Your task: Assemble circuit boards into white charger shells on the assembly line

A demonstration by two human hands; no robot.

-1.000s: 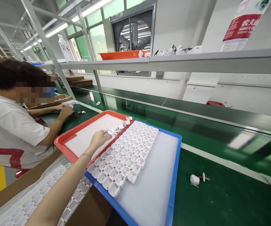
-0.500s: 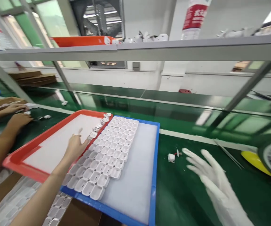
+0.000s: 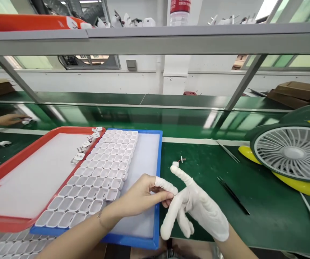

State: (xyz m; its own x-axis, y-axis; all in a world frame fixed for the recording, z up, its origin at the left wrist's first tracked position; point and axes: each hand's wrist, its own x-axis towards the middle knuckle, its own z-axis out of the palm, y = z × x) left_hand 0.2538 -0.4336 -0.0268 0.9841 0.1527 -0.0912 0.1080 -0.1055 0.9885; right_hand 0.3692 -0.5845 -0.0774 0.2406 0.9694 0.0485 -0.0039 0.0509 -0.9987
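My left hand point(image 3: 149, 196), bare but for a white finger cot point(image 3: 165, 185) on its index finger, is closed in a pinch at the white glove point(image 3: 206, 212) on my right hand. My right hand point(image 3: 192, 203) holds nothing; its gloved fingers are spread, one pointing up-left and others hanging down. Just beyond that raised fingertip lies a small white part point(image 3: 175, 164) with a red wire leading to a little connector point(image 3: 182, 159). On the left, the blue-rimmed tray point(image 3: 158, 172) carries rows of small white open cases point(image 3: 94, 174).
A red tray point(image 3: 12, 223) with several small white parts point(image 3: 83, 147) along its right side adjoins the blue one. Black tweezers point(image 3: 232, 196), silver tweezers point(image 3: 228, 151) and a round fan point(image 3: 292, 153) are on the right. A shelf point(image 3: 155, 43) spans above. Another person's hand point(image 3: 12, 119) works far left.
My left hand has come from over the red tray rightward to my right hand and now pinches its glove. My right hand has turned, fingers spread. The view has swung right.
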